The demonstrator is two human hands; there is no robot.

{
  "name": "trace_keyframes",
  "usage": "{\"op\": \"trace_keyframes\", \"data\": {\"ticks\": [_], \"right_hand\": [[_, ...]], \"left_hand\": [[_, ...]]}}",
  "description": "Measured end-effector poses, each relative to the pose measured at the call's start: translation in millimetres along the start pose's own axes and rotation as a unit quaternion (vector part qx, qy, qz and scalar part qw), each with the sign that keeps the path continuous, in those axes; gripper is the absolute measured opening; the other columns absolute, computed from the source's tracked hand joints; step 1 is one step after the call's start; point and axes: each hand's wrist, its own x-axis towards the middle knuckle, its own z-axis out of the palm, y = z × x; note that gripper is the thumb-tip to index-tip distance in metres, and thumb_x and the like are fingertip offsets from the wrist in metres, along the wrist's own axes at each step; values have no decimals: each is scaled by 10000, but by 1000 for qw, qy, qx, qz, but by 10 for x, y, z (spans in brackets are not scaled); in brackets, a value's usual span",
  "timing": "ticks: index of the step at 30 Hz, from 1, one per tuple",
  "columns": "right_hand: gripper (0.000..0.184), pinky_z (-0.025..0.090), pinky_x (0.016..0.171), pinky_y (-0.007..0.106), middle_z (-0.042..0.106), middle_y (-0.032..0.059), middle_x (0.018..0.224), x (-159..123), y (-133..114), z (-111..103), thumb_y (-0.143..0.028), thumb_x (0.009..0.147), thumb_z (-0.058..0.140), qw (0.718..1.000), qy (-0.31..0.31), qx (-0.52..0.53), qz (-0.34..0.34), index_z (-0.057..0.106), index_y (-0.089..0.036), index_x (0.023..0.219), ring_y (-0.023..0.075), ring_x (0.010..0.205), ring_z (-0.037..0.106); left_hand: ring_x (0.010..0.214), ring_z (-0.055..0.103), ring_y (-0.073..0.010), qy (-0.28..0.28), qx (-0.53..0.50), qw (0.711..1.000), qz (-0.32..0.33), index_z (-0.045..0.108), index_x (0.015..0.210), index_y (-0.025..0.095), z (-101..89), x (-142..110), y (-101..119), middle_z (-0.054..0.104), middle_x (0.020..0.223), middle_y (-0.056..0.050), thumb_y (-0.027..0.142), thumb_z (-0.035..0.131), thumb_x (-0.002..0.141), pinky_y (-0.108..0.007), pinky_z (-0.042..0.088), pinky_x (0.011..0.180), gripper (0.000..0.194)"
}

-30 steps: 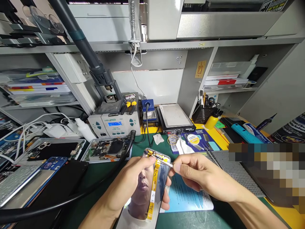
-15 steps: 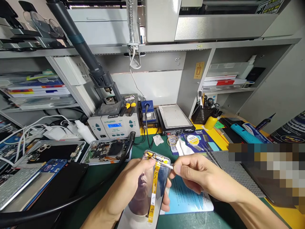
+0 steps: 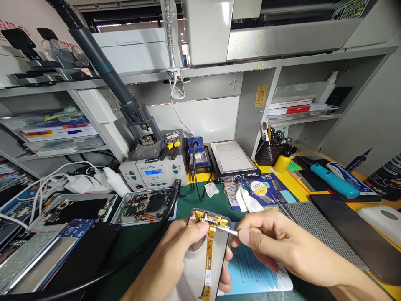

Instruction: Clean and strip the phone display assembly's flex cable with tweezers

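My left hand [image 3: 167, 257] grips a phone screen [image 3: 191, 274], its thumb pressed near the top edge and its fingertips showing around the right side. Along the screen's back runs an orange flex cable [image 3: 209, 255] with handwritten marks. Small gold and yellow parts line the top end. My right hand [image 3: 282, 242] pinches a slim, pointed metal tool [image 3: 230, 230] between thumb and fingers. The tool's tip lies at the top of the flex cable, close to my left thumb; whether it touches is too small to tell. A light-blue printed sheet [image 3: 260, 267] lies beneath both hands.
A thick black hose [image 3: 134, 251] crosses the left side from the soldering station [image 3: 153, 171]. Opened devices [image 3: 144, 205] lie at left. Tweezers [image 3: 283, 205], a grey perforated mat [image 3: 319, 234] and a dark phone [image 3: 347, 238] are at right. A heating plate [image 3: 233, 159] stands behind.
The camera view has shifted, so the bench sits slightly lower. The reflection on the screen's back has changed from a face to plain grey. Both hands keep their holds, the tool still near the cable's top.
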Motion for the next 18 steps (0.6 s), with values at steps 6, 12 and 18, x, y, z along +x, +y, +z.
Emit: {"op": "trace_keyframes", "data": {"ticks": [6,12,18], "right_hand": [[413,277,457,220,453,-70,529,0,-48,-1,-521,1018,551,1000,1,-15,12,684,-161,864,86,479,382],[414,258,459,230,481,-61,561,-5,-16,0,-543,1011,551,1000,5,-13,11,663,-170,867,87,489,379],[433,264,464,239,529,-38,600,-5,-25,9,-558,1004,552,1000,10,-16,7,694,-164,895,93,503,386]], "left_hand": [[652,708,-248,1,12,1000,0,798,863,137,4,0,4,756,674,-92,518,505,949,-370,581,689,488],[689,707,-256,4,-9,1000,-18,784,884,146,-9,27,-11,757,739,-99,517,570,913,-375,580,686,429],[664,705,-245,12,-26,1000,-1,773,883,136,24,34,-16,747,803,-95,487,584,907,-330,555,596,399]]}}
